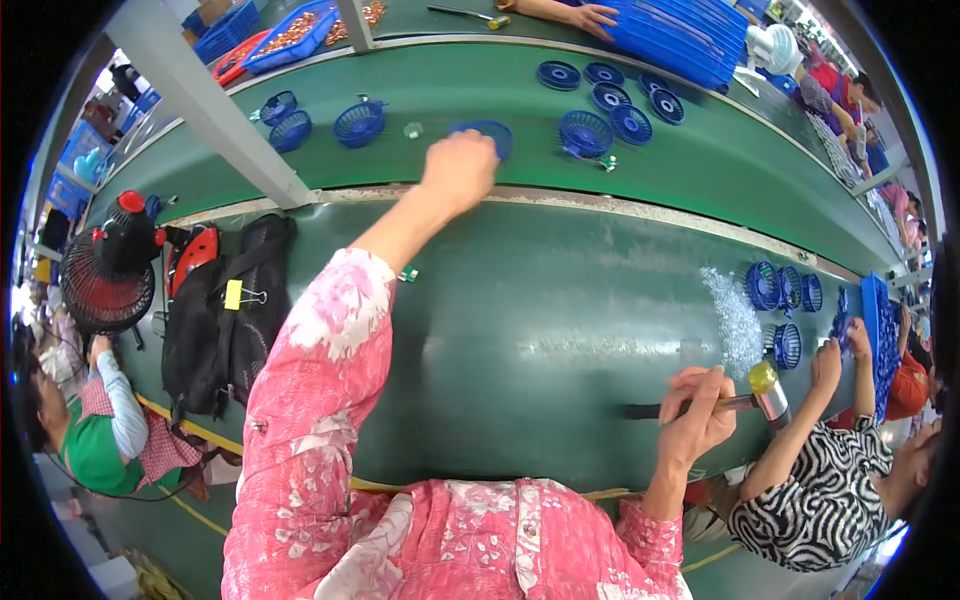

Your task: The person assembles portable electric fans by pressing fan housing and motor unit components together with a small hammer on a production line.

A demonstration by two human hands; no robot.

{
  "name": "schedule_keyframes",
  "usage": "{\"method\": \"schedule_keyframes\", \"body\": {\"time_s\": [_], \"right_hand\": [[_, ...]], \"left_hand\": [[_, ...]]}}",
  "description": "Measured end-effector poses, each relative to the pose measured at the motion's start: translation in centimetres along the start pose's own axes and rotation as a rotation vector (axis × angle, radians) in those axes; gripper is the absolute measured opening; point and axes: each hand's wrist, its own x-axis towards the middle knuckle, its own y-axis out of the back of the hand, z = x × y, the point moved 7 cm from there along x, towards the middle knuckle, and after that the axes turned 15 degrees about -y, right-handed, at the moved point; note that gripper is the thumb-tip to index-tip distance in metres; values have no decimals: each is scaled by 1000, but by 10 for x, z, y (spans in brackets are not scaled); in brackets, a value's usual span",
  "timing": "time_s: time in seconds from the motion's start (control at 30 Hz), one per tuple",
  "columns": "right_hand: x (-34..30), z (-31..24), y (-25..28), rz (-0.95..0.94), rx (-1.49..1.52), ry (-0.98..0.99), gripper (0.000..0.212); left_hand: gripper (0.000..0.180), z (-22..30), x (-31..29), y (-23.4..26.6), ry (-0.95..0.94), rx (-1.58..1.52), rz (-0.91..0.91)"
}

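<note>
My left hand reaches over the green conveyor belt, fingers curled at the near edge of a round blue slatted fan housing. Both are slightly blurred, and my fingertips are hidden behind the hand. Low on the right, my right hand is closed round the dark handle of a hammer with a yellow face on its metal head. The hammer lies sideways above the green workbench. Past its head sits a heap of small clear plastic pieces, beside several blue slatted housings.
More blue housings and flat blue rings lie along the belt. A metal post, a black bag and a fan stand left. Co-workers sit at both sides; one's hands are close to the hammer.
</note>
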Motion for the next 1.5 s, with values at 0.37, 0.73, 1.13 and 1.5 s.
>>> {"method": "schedule_keyframes", "body": {"time_s": [0.37,0.73,1.13,1.5], "right_hand": [[-7,19,-74,-399,-158,-448,35],[-18,35,-86,-591,-114,-664,34],[-15,46,-97,-676,-161,-733,39],[-66,38,-100,-575,-149,-680,57]], "left_hand": [[26,168,-71,89,224,-1011,50],[26,160,-141,82,506,-1540,91],[45,193,-189,41,831,-2075,-283],[23,184,-182,45,975,-2194,122]]}}
